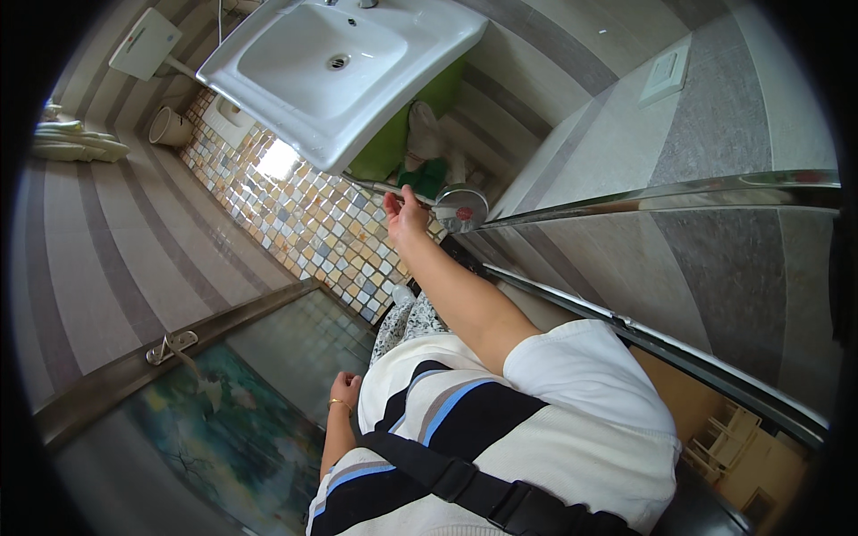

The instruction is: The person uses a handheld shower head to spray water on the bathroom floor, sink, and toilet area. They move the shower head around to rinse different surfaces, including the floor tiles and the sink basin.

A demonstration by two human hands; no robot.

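My right hand (407, 220) reaches out below the front corner of a white ceramic washbasin (335, 127). Its thumb and fingertips show, bent upward. Close to its right side is a round, shiny vessel (462, 209) with a red mark. A thin dark part runs from the vessel toward the hand; whether the fingers grip it cannot be told. Just beyond the fingertips lies a green cloth or bag (423, 177), with a pale bundle (423, 127) behind it. My left hand (346, 387), with a gold bracelet at the wrist, hangs loosely curled by my hip; its palm is hidden.
To the left stands a glass door (221, 415) with a metal latch (172, 347). Mosaic tiles (322, 228) cover the floor, leading to a squat toilet (231, 117) and a bin (170, 127). Along the right runs a metal-edged door frame (657, 201) beside a wall switch (665, 70).
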